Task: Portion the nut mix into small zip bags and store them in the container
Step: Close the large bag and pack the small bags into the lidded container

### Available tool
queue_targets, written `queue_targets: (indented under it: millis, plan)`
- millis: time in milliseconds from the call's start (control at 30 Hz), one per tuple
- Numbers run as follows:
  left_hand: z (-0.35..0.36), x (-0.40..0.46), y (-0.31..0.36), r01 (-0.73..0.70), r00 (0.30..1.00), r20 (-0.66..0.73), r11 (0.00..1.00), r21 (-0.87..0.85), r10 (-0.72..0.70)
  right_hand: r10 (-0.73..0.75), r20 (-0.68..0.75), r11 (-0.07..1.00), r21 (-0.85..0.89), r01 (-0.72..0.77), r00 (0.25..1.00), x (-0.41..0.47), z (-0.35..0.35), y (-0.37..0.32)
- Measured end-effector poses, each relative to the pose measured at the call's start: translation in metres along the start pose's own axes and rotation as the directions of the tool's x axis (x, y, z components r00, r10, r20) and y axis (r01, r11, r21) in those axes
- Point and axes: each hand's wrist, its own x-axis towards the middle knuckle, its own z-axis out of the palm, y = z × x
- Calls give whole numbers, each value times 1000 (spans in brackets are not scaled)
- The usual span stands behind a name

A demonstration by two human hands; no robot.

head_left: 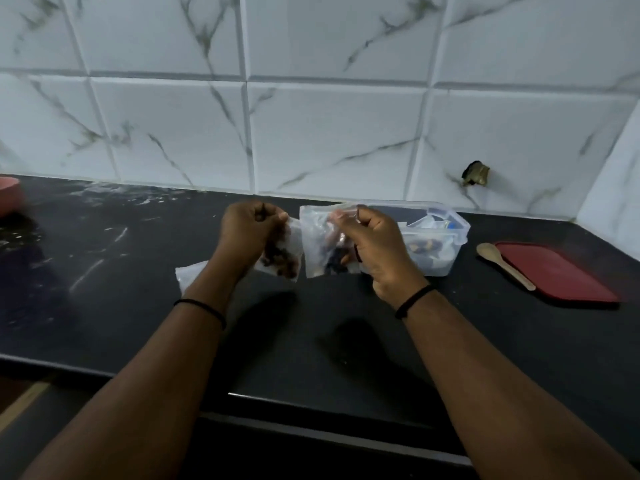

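Both hands, left (251, 230) and right (372, 244), each pinched a filled bag (282, 252) (323, 244) mid-frame, left of the container (446, 244); an unsealed zip, state unclear, risked spilling nuts onto the counter (104, 271).

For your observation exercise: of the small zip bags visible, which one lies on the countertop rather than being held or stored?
The flat bag by the left forearm; the left hand and right hand each hold filled ones.

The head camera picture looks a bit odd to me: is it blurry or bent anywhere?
Head view: dim light; the straight white marble tile wall bows from the wide lens; the small clear zip bags of nuts smear with motion blur; the hands cast soft shadows on the black countertop.
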Motion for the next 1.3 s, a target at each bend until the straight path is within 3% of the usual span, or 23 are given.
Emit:
queue_targets:
  millis: [200, 367, 533, 767, 900, 967, 1067, 1133, 1200, 1233, 1300]
  plan:
    - [62, 7, 61, -174, 985, -20, 978, -117, 173, -154, -228, 986, -98, 135, 961, 10, -75, -45]
    - [120, 14, 91, -185, 982, 0, 971, -152, 188, -173, -394, 982, -134, 130, 903, 39, -121, -59]
    - [162, 28, 96, -71, 995, 59, 992, -109, 78, -114, -356, 960, -280, 11, 928, 73, -135, -49]
    - [177, 55, 96, -33, 999, -19, 994, -104, 32, -278, -291, 812, -580, 62, 916, 116, -137, -35]
    - [182, 69, 85, -33, 999, -14, 986, 164, 36, -290, -281, 713, -701, 10, 915, 126, -142, -26]
    - [188, 71, 78, -96, 990, 137, 910, 403, 44, -202, -228, 631, -774, -51, 952, 128, -142, -17]
    - [197, 67, 67, -249, 940, 342, 688, 682, 2, 42, -115, 474, -872, -121, 992, 126, -138, -4]
    - [199, 63, 66, -351, 925, 372, 546, 761, 76, -20, -53, 343, -939, -43, 998, 121, -135, 2]
    - [197, 62, 68, -437, 899, 377, 426, 792, 223, -179, 6, 236, -971, 49, 984, 117, -133, 3]
    - [196, 62, 69, -463, 885, 390, 411, 785, 252, -254, 37, 187, -979, 87, 967, 117, -133, 1]
    - [194, 63, 71, -469, 879, 446, 473, 746, 169, -316, 69, 171, -977, 128, 946, 115, -132, -3]
